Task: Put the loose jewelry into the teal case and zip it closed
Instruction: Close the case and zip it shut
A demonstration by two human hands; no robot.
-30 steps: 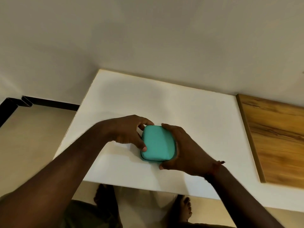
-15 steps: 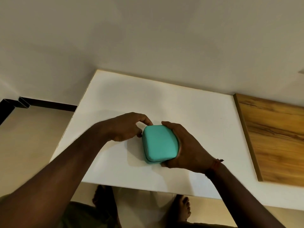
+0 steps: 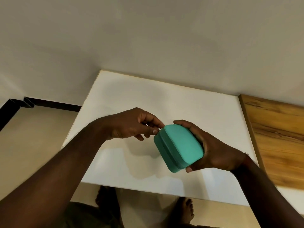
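Above the white worktop (image 3: 148,96) you have one teal case (image 3: 179,145), a smooth, rounded-corner rectangular box with a grooved seam running round its side. Your right hand (image 3: 213,150) grips it from the right, fingers curled round its far and near corners, holding it tilted and clear of the surface. Your left hand (image 3: 131,125) pinches thumb and forefinger at the seam on the case's upper left corner; what it holds there is too small to tell. One wood-grain panel (image 3: 279,137) lies flat just right of the matte worktop.
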